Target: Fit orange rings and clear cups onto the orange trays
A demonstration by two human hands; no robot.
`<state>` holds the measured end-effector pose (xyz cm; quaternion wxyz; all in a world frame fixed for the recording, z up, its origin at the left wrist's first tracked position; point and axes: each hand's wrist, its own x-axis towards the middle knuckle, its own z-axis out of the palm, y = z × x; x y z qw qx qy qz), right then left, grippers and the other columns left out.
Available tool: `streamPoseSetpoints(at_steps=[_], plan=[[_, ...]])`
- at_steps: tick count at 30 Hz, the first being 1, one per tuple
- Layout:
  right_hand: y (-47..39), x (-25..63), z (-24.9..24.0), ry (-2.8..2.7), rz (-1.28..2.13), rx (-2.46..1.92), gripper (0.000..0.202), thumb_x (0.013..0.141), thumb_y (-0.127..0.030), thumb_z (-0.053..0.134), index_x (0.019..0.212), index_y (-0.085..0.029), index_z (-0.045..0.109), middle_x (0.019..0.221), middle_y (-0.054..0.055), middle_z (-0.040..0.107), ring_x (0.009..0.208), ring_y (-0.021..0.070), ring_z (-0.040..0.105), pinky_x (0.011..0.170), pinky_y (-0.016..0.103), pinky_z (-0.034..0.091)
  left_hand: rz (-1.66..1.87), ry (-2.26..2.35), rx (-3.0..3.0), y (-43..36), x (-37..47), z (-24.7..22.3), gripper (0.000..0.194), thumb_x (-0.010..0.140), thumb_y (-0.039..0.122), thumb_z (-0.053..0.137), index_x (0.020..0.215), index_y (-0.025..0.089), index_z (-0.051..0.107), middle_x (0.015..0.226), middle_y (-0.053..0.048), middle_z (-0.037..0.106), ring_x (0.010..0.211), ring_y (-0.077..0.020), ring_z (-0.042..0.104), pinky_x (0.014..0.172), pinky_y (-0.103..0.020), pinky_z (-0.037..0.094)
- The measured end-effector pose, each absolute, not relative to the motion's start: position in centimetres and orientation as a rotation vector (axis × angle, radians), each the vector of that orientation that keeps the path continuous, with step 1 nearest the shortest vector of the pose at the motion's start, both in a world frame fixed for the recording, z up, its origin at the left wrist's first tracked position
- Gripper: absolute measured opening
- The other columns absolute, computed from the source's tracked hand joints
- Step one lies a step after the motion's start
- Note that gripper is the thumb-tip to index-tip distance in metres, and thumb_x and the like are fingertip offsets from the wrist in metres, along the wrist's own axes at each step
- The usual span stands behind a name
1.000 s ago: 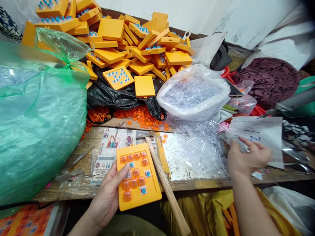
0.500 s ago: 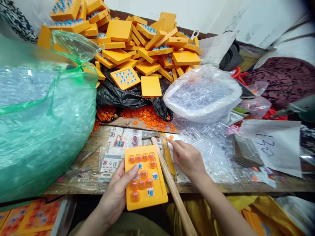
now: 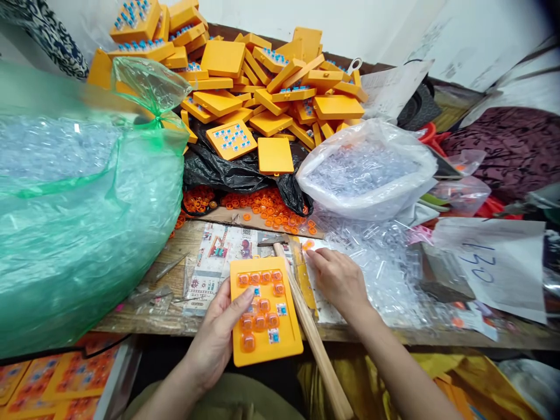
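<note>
My left hand (image 3: 221, 326) grips a yellow plastic panel (image 3: 286, 344) by its left edge, thumb over the front. Clear orange button caps (image 3: 259, 322) sit in several spots on the panel, while a few blue switches (image 3: 282, 310) show bare. To the right, my right hand (image 3: 339, 280) is closed, its fingertips down by small orange rings (image 3: 308, 245) on white paper. What lies between those fingers is hidden. Between the panel and my right hand lies a hammer (image 3: 312, 344), its wooden handle sticking out past the table edge.
Yellow panels (image 3: 223, 58) are heaped at the back. A green bag (image 3: 131, 233) bulges on the left, and an open white bag of clear pieces (image 3: 367, 163) stands right. Loose orange rings (image 3: 271, 210) lie below a black bag (image 3: 223, 169). Clear parts (image 3: 380, 274) cover the table's right side.
The whole view has shifted slightly, so things appear a little further right. My right hand has tilted lower over the orange rings; my left hand still holds the panel.
</note>
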<state>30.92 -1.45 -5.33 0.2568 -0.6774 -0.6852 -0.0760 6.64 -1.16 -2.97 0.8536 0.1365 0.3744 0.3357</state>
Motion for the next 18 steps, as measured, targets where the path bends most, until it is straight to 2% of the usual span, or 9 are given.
streamPoseSetpoints(at_steps=[4,6,8,10,13,18], plan=[[-2.7,28.2,-3.2,-1.657,-0.131,-1.712,0.027,0.09,-0.018,0.053,0.114,-0.013,0.065,0.094,0.012,0.071,0.081,0.0215,0.069,0.072,0.035,0.056,0.729,0.791,0.266,-1.1,6.8,-3.0,0.056,0.084,0.027,0.068,0.135,0.023,0.047,0.119,-0.01,0.069,0.101,-0.0248,0.069,0.096,-0.04,0.052],[-3.9,26.0,-2.3,-1.569,0.045,-1.62,0.028,0.093,-0.021,0.054,0.119,-0.02,0.061,0.098,0.007,0.072,0.084,0.0174,0.07,0.074,0.031,0.058,0.756,0.779,0.267,-1.1,6.9,-3.0,0.051,0.086,0.03,0.066,0.134,0.021,0.049,0.122,-0.01,0.067,0.107,-0.0251,0.066,0.099,-0.039,0.05],[-5.1,23.8,-2.1,-1.412,0.349,-1.44,0.026,0.089,-0.019,0.061,0.112,-0.031,0.066,0.101,0.001,0.074,0.101,0.0183,0.068,0.087,0.034,0.056,0.78,0.764,0.261,-1.1,7.1,-2.8,0.05,0.087,0.034,0.064,0.133,0.02,0.05,0.125,-0.011,0.066,0.113,-0.0255,0.063,0.102,-0.037,0.048],[-5.8,22.3,-2.6,-1.333,0.499,-1.328,0.03,0.086,-0.016,0.066,0.108,-0.037,0.068,0.094,-0.003,0.075,0.117,0.0206,0.061,0.1,0.042,0.048,0.78,0.756,0.24,-1.3,7.2,-2.7,0.05,0.088,0.037,0.063,0.133,0.02,0.049,0.125,-0.011,0.065,0.116,-0.0261,0.061,0.104,-0.038,0.045],[-6.2,21.4,-3.7,-1.367,0.455,-1.326,0.031,0.083,-0.012,0.067,0.104,-0.035,0.071,0.091,0.0,0.072,0.121,0.023,0.056,0.105,0.049,0.042,0.756,0.749,0.246,-1.7,7.3,-2.4,0.051,0.086,0.038,0.064,0.132,0.021,0.05,0.123,-0.011,0.066,0.115,-0.0273,0.062,0.104,-0.04,0.045],[-6.2,21.2,-4.2,-1.405,0.249,-1.329,0.031,0.083,-0.005,0.062,0.1,-0.03,0.071,0.103,0.003,0.057,0.119,0.0203,0.052,0.105,0.044,0.041,0.773,0.703,0.347,-2.1,7.6,-1.7,0.053,0.081,0.028,0.072,0.128,0.023,0.049,0.121,-0.01,0.067,0.11,-0.0271,0.064,0.1,-0.042,0.048]])
